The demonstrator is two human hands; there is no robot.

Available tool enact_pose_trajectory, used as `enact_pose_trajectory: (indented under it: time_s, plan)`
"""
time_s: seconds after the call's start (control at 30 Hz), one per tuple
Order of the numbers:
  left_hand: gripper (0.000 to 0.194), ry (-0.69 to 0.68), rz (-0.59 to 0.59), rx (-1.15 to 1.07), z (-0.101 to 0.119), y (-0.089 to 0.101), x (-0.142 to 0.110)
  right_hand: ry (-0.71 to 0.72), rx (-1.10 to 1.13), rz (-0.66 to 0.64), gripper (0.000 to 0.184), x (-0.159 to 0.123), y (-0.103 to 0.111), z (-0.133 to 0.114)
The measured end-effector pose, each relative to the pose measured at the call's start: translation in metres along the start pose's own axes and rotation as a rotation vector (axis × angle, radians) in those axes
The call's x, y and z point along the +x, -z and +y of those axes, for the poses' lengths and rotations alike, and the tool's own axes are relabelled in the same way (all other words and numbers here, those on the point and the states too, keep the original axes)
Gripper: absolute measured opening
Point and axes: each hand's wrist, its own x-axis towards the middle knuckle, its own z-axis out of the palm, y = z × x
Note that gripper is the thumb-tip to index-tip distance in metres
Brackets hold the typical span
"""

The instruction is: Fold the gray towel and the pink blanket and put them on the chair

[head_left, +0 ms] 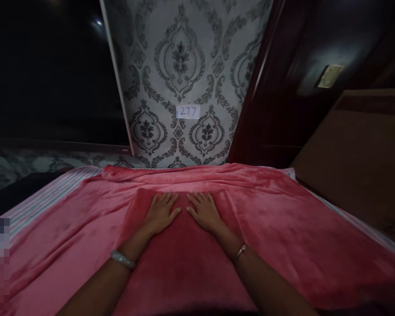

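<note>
A folded dark-red plush blanket (pixel 184 263) lies in the middle, on top of a wider pink-red plush blanket (pixel 292 232) spread beneath it. My left hand (pixel 161 212) rests palm down near the folded piece's far edge, its fingers spread. Beside it, at the right, my right hand (pixel 204 212) presses flat on the same fabric with fingers apart. Neither hand grips anything. A wide bracelet (pixel 123 259) circles my left wrist and a thin bangle (pixel 241 251) my right.
Striped cloth (pixel 49 199) shows under the spread blanket at the left. Behind stands a patterned wall (pixel 181 79) with a paper label (pixel 188 111) reading 277. A large dark screen (pixel 52 74) fills the upper left. A brown panel (pixel 358 162) borders the right side.
</note>
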Motion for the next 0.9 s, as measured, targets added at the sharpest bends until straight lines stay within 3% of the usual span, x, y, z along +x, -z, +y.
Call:
enact_pose_trajectory:
  time_s: [0.13,0.23,0.37,0.53,0.9]
  plan:
    - [0.058,-0.004,0.069,-0.015,-0.002,0.004,0.003,-0.020,0.041,0.032,0.054,0.000,0.006,0.000]
    - [0.057,0.084,0.114,0.042,-0.006,0.012,0.004,-0.070,0.036,0.077,0.048,-0.001,0.014,0.006]
    - [0.061,0.300,0.151,0.080,-0.028,0.022,0.003,-0.261,-0.009,0.134,0.044,-0.005,0.025,0.023]
    - [0.067,0.349,0.135,0.017,-0.052,0.017,0.002,-0.353,-0.026,0.093,0.046,-0.004,0.025,0.040]
    - [0.065,0.453,-0.011,0.037,-0.035,0.019,-0.001,-0.367,-0.019,-0.023,0.049,-0.005,0.020,0.049]
